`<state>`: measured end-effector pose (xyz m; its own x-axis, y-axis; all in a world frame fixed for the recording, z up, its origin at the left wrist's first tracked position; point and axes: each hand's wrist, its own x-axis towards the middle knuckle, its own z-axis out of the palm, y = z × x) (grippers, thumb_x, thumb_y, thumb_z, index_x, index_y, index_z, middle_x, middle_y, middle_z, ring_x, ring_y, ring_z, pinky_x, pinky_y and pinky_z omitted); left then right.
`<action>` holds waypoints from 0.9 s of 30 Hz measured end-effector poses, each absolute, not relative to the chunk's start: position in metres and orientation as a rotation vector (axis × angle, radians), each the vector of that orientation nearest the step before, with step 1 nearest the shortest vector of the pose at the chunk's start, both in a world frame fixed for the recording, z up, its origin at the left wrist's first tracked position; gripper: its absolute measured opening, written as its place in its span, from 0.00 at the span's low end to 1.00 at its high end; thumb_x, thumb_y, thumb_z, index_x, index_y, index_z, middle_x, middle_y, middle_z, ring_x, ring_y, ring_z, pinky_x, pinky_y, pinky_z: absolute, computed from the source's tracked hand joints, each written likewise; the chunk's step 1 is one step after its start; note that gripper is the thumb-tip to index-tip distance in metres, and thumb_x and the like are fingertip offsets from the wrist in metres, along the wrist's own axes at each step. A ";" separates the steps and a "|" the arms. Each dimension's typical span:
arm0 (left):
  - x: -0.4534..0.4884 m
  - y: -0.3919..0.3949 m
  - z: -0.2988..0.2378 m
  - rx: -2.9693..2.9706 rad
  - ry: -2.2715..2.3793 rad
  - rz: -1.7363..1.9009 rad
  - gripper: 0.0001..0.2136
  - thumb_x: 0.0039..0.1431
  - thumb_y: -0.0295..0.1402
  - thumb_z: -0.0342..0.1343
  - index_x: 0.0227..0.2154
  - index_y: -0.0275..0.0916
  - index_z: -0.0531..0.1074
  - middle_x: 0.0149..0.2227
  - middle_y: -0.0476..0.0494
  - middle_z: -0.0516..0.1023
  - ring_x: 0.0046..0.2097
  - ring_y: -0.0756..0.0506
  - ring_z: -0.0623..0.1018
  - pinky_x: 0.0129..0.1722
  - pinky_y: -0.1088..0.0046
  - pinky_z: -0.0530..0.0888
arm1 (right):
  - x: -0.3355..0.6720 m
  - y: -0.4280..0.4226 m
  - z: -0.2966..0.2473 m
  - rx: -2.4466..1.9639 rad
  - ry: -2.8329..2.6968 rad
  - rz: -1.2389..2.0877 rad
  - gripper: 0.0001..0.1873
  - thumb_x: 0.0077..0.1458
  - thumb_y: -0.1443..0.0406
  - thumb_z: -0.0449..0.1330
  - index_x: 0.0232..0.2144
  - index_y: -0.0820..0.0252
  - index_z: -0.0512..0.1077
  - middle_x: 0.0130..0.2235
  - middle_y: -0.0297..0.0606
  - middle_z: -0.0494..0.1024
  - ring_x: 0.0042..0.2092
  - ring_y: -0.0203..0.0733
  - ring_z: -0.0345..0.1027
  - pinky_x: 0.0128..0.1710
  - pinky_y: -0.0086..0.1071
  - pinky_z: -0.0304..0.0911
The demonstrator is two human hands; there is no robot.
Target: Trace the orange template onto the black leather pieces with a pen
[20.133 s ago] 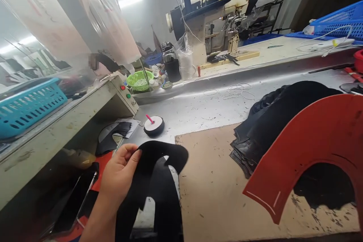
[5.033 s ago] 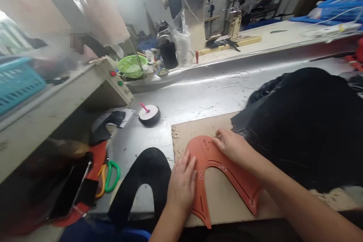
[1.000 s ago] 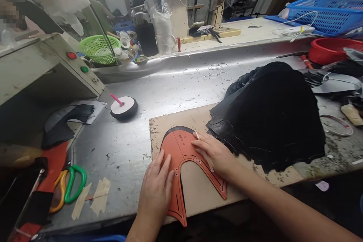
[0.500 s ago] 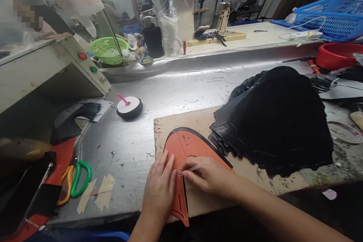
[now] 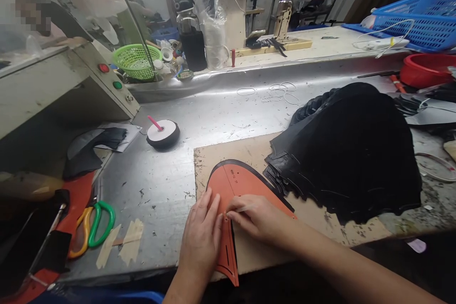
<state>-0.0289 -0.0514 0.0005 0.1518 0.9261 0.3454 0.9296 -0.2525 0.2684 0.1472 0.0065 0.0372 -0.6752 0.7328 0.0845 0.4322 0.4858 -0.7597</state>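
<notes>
An orange template with slots and printed marks lies over a black cut piece, whose dark edge shows around its top and right side. My left hand rests flat on the template's left side, fingers stretched out. In a pinch, my right hand holds a thin, pale pen-like stick, its tip down at a small hole in the template beside my left thumb. The fingers partly hide the stick. Under it all is a cardboard sheet.
A stack of black cut pieces stands close on the right. Green and orange-handled scissors lie at left, below a tape roll. White elastic loops lie behind. A red basin and blue basket are at the back right.
My right hand has shifted very slightly, its fingertips staying around the same hole. The left hand keeps its place on the template, and the camera view has moved a little.
</notes>
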 end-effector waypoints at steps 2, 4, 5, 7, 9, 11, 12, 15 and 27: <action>-0.029 -0.051 0.001 -2.376 -1.910 -0.709 0.17 0.63 0.35 0.45 0.52 0.39 0.67 0.57 0.38 0.69 0.57 0.41 0.69 0.53 0.60 0.70 | 0.144 0.007 0.038 -0.979 -2.353 1.002 0.07 0.60 0.68 0.52 0.33 0.61 0.71 0.33 0.37 0.76 0.35 0.39 0.70 0.36 0.29 0.63; -0.029 -0.051 0.001 -2.378 -1.918 -0.713 0.17 0.62 0.35 0.46 0.52 0.40 0.67 0.57 0.38 0.69 0.57 0.41 0.69 0.53 0.60 0.70 | 0.143 0.008 0.040 -0.993 -2.372 1.001 0.08 0.59 0.68 0.52 0.31 0.61 0.71 0.32 0.37 0.76 0.34 0.39 0.69 0.35 0.29 0.62; -0.029 -0.051 0.000 -2.379 -1.926 -0.714 0.17 0.62 0.35 0.46 0.52 0.40 0.67 0.57 0.38 0.69 0.57 0.41 0.69 0.53 0.59 0.70 | 0.144 0.009 0.041 -1.002 -2.370 1.009 0.07 0.59 0.68 0.53 0.31 0.61 0.71 0.31 0.37 0.76 0.33 0.39 0.69 0.35 0.29 0.62; -0.029 -0.051 0.000 -2.377 -1.932 -0.718 0.17 0.62 0.34 0.46 0.53 0.40 0.67 0.57 0.39 0.69 0.57 0.41 0.69 0.53 0.60 0.70 | 0.151 0.012 0.045 -1.027 -2.320 1.037 0.08 0.58 0.68 0.53 0.31 0.61 0.71 0.30 0.37 0.76 0.33 0.38 0.70 0.34 0.28 0.62; -0.029 -0.051 0.000 -2.372 -1.919 -0.722 0.17 0.62 0.34 0.46 0.53 0.40 0.67 0.57 0.38 0.69 0.57 0.41 0.69 0.53 0.60 0.70 | 0.165 0.015 0.049 -1.074 -2.224 1.063 0.09 0.59 0.67 0.52 0.31 0.60 0.72 0.30 0.36 0.76 0.33 0.37 0.70 0.34 0.27 0.61; -0.029 -0.051 -0.001 -2.370 -1.906 -0.727 0.17 0.62 0.34 0.46 0.53 0.40 0.67 0.57 0.38 0.69 0.57 0.41 0.69 0.53 0.60 0.70 | 0.183 0.018 0.051 -1.142 -2.153 1.079 0.13 0.60 0.65 0.50 0.29 0.59 0.72 0.31 0.35 0.76 0.32 0.36 0.70 0.32 0.26 0.61; -0.029 -0.050 -0.002 -2.370 -1.907 -0.728 0.17 0.62 0.34 0.46 0.53 0.40 0.66 0.57 0.38 0.69 0.57 0.40 0.69 0.53 0.59 0.70 | 0.192 0.019 0.052 -1.176 -2.143 1.089 0.14 0.60 0.64 0.49 0.27 0.59 0.71 0.32 0.35 0.76 0.32 0.36 0.70 0.32 0.26 0.60; -0.030 -0.049 -0.003 -2.362 -1.915 -0.723 0.18 0.62 0.35 0.47 0.54 0.42 0.66 0.58 0.39 0.68 0.57 0.39 0.69 0.52 0.58 0.70 | 0.211 0.018 0.050 -1.256 -2.176 1.111 0.16 0.61 0.63 0.49 0.25 0.60 0.71 0.32 0.35 0.76 0.31 0.35 0.69 0.31 0.26 0.60; -0.030 -0.047 -0.001 -2.342 -1.807 -0.698 0.17 0.61 0.34 0.47 0.53 0.38 0.67 0.56 0.37 0.69 0.56 0.40 0.70 0.51 0.61 0.72 | 0.202 0.016 0.044 -1.227 -2.293 0.949 0.14 0.61 0.63 0.49 0.32 0.60 0.73 0.32 0.38 0.77 0.35 0.39 0.70 0.35 0.28 0.60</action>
<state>-0.0301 -0.0474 -0.0011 0.1899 0.8905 0.4135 0.9373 -0.2897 0.1935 0.2018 0.0156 0.0438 -0.5517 0.8340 0.0083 0.5840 0.3935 -0.7100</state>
